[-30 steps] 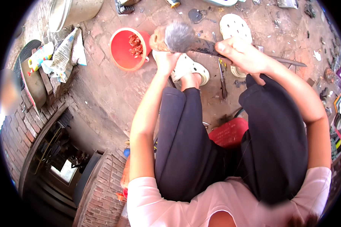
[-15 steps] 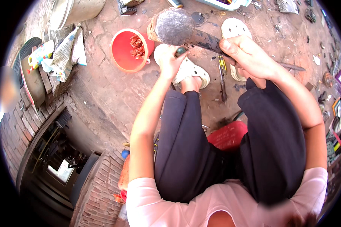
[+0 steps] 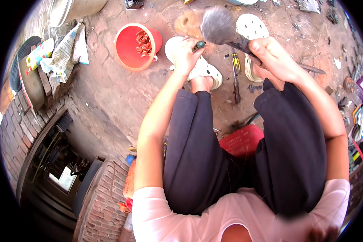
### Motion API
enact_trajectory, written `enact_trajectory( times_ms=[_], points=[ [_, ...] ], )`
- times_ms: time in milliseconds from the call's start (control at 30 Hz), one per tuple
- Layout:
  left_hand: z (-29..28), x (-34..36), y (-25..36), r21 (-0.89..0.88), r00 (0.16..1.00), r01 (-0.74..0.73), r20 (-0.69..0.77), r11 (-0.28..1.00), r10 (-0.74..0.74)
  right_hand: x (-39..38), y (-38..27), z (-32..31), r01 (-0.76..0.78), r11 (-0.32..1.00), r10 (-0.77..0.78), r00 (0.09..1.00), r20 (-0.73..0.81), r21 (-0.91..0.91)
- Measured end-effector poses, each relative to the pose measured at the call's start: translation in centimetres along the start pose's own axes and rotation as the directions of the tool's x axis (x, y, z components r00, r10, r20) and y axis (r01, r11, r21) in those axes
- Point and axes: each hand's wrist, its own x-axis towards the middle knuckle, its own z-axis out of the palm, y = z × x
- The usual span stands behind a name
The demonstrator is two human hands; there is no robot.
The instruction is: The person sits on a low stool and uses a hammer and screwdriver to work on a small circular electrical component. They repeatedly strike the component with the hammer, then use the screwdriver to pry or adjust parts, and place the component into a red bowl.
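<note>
My right hand (image 3: 275, 56) is closed round the dark handle of a large hammer (image 3: 220, 26). The hammer's grey head, with a rusty brown side, is blurred and hangs in the air above and right of my left hand. My left hand (image 3: 185, 56) is wrapped round a short tool with a dark green rounded end (image 3: 199, 45); the fingers hide the rest of it, and its kind cannot be made out. Below my left hand is a white clog (image 3: 207, 74) on my foot. A second white clog (image 3: 252, 26) shows behind the hammer's handle.
A red bucket (image 3: 125, 56) with reddish-brown scraps (image 3: 144, 43) stands left of my left hand. Between my feet lies a screwdriver-like tool (image 3: 236, 84) with yellow and black parts. A red seat-like object (image 3: 242, 140) sits between my legs. Scattered debris covers the ground at right.
The hammer head has moved to the right, away from my left hand, and is blurred now. My right hand has shifted slightly right. My left hand keeps its grip on the green-ended tool.
</note>
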Motion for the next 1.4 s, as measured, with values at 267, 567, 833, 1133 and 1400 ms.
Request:
enact_trajectory(
  times_ms=[267, 567, 833, 1133, 1400],
  points=[
    [1.1, -1.8, -1.8, 0.138, 0.982, 0.068, 0.168, 0.988, -0.090, 0.8, 4.1, -0.4, -0.097, 0.994, 0.096, 0.995, -0.023, -0.049],
    [2.0, 0.5, -1.7, 0.133, 0.976, -0.201, 0.117, 0.970, 0.186, 1.4, 6.6, -0.8, -0.132, 0.932, 0.112, 0.991, -0.080, -0.337],
    [-0.3, 0.9, 0.8, -0.334, 0.899, 0.437, 0.138, 0.835, -0.415, -4.1, 5.0, -2.8, -0.119, 0.972, -0.029, 0.798, -0.602, -0.204],
    [-0.9, 5.5, 0.6, 0.426, 0.953, -0.107, 0.302, 0.898, -0.030, -9.5, 13.0, -5.6, -0.784, 0.512, 0.217, 0.512, -0.831, -0.350],
    [0.9, 7.4, -1.0, 0.588, 0.759, -0.044, 0.545, 0.808, -0.355, -10.1, 17.2, -5.7, -0.795, 0.436, 0.089, 0.505, -0.858, -0.422]
  ],
)
